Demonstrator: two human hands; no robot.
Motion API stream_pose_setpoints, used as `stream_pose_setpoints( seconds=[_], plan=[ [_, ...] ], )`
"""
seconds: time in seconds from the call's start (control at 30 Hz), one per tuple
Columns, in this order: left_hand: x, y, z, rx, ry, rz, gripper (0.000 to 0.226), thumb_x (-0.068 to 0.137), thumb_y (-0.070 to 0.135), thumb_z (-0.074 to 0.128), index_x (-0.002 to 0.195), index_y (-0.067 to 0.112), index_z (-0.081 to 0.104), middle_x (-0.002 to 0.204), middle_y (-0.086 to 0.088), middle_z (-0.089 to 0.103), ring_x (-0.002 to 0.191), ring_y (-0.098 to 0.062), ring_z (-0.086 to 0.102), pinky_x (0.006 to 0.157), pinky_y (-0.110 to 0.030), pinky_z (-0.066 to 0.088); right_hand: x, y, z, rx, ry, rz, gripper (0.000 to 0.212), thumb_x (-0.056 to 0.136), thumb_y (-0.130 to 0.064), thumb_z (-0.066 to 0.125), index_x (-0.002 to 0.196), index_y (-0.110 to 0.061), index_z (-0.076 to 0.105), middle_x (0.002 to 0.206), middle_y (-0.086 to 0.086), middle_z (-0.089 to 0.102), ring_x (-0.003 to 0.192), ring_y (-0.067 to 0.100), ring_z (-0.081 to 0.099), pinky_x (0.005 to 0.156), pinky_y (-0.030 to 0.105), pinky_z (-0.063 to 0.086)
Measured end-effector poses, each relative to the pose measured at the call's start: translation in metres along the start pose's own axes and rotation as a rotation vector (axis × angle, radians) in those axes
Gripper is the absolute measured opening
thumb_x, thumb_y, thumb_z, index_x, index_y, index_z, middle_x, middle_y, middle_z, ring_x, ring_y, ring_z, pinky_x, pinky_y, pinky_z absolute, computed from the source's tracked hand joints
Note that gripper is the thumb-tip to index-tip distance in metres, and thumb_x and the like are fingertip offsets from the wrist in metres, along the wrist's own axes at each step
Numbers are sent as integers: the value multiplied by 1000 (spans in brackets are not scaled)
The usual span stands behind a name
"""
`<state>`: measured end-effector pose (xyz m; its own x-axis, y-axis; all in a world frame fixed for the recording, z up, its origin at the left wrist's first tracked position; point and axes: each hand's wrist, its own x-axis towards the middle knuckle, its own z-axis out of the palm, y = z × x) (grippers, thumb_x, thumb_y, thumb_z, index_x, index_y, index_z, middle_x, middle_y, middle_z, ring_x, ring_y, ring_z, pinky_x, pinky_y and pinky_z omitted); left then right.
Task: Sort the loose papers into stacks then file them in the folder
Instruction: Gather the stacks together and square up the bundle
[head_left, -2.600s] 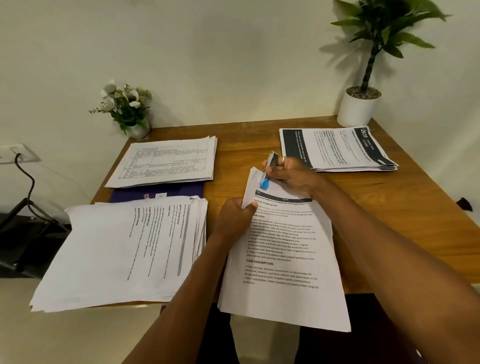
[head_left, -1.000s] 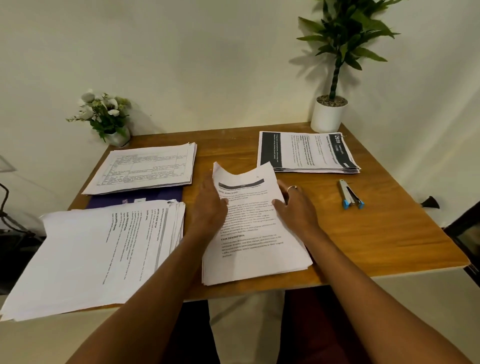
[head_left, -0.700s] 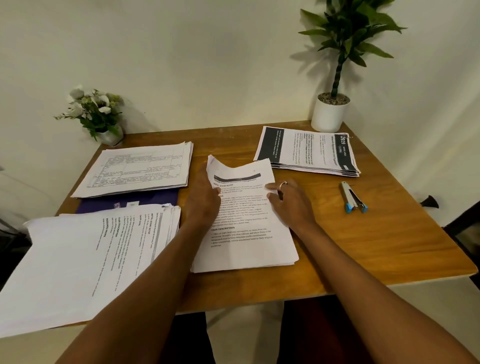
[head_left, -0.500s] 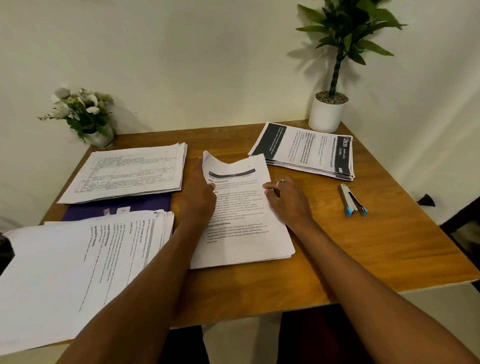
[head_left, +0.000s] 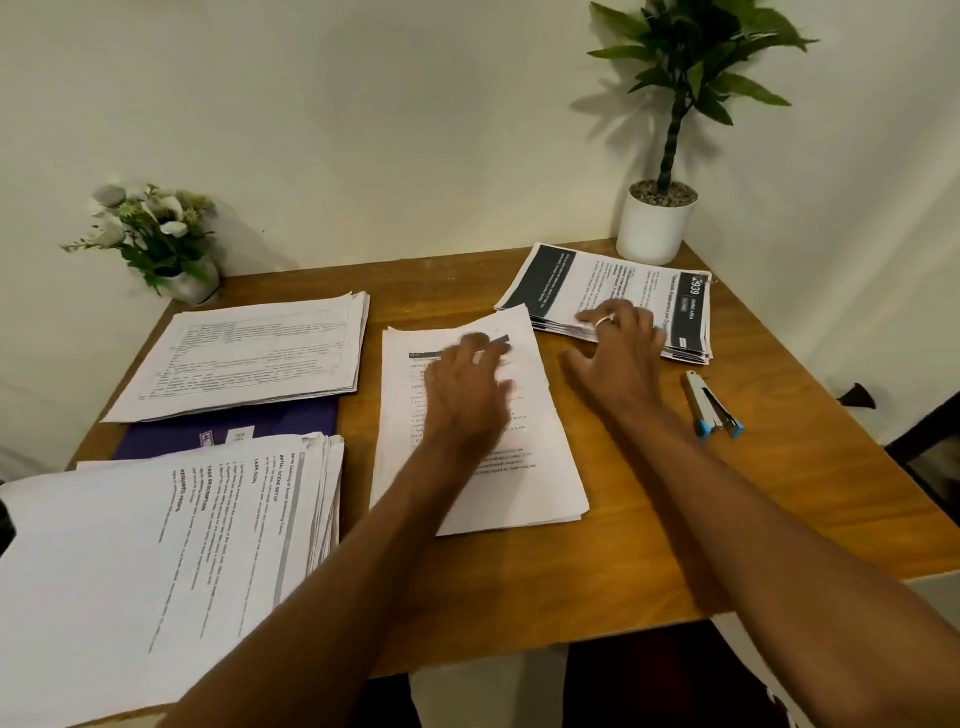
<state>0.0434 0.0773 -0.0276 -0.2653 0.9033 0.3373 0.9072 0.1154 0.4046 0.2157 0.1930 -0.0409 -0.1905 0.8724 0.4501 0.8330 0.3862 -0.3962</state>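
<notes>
A stapled paper set (head_left: 540, 488) lies flat in the middle of the wooden table (head_left: 675, 519). My left hand (head_left: 467, 395) is blurred above its upper half, fingers spread. My right hand (head_left: 618, 358) hovers to the right of it, fingers loosely spread, with the fingertips over the near edge of the stack with black headers (head_left: 587, 280). Neither hand holds anything. A stack of table forms (head_left: 244, 358) lies at the back left on a purple folder (head_left: 270, 426). A thick stack of text pages (head_left: 145, 561) overhangs the near left edge.
A stapler (head_left: 711, 410) with blue tips lies to the right of my right hand. A white pot with a green plant (head_left: 655, 223) stands at the back right corner, a small flower pot (head_left: 176, 254) at the back left. The wall is right behind the table.
The stapler was put down on the right. The stapled set now lies flat mid-table. My left hand moved onto its top, and my right hand left it, moving up right towards the black-header stack.
</notes>
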Motion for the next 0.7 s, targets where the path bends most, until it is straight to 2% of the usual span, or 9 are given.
stream_pose_setpoints(
  seconds=[0.07, 0.13, 0.23, 0.33, 0.47, 0.57, 0.7],
  plan=[
    [-13, 11, 13, -69, -144, -43, 52, 97, 51, 59, 145, 35, 50, 161, 1, 38, 148, -27, 33, 121, -59, 22, 23, 15, -1, -129, -158, 8, 69, 86, -54, 72, 145, -24, 54, 161, 7, 36, 149, 30, 25, 120, 54, 18],
    [-19, 9, 25, 13, -230, -41, 58, 98, 63, 46, 149, 36, 43, 166, 2, 29, 154, -27, 20, 125, -60, 9, 38, 24, 3, -189, -275, -13, 80, 88, -64, 65, 153, -23, 42, 167, 9, 25, 155, 34, 17, 123, 55, 10],
    [-19, 2, 33, 68, -218, -18, 61, 97, 68, 38, 149, 37, 44, 166, 3, 29, 155, -28, 17, 124, -60, 4, 52, 29, 11, -164, -413, -30, 82, 91, -68, 58, 157, -23, 35, 164, 9, 35, 147, 35, 37, 118, 53, 30],
    [-19, 0, 38, 29, -191, -16, 59, 97, 68, 38, 146, 37, 48, 164, 2, 33, 155, -28, 20, 124, -59, 4, 68, 24, 9, -271, -451, -113, 80, 93, -64, 58, 158, -24, 33, 159, 10, 43, 138, 35, 50, 111, 49, 43],
    [-21, -2, 38, -4, -171, -20, 56, 98, 64, 40, 143, 35, 51, 162, 3, 36, 154, -26, 21, 125, -58, 5, 82, 21, -3, -475, -502, -381, 62, 106, -38, 49, 160, -17, 26, 149, 16, 53, 119, 31, 64, 100, 43, 53],
    [-21, -1, 36, -51, -150, -25, 50, 100, 59, 44, 140, 32, 55, 160, 3, 40, 153, -24, 25, 126, -57, 6, 81, 19, -4, -504, -441, -448, 52, 102, -22, 59, 150, -10, 43, 142, 17, 58, 113, 32, 67, 97, 41, 56],
    [-22, 0, 31, -161, -91, -25, 42, 100, 51, 50, 129, 24, 65, 148, -1, 53, 143, -22, 40, 124, -59, 13, 68, 13, -2, -379, -272, -286, 42, 98, -14, 65, 139, -7, 57, 135, 19, 63, 111, 35, 67, 99, 44, 54]
  ],
)
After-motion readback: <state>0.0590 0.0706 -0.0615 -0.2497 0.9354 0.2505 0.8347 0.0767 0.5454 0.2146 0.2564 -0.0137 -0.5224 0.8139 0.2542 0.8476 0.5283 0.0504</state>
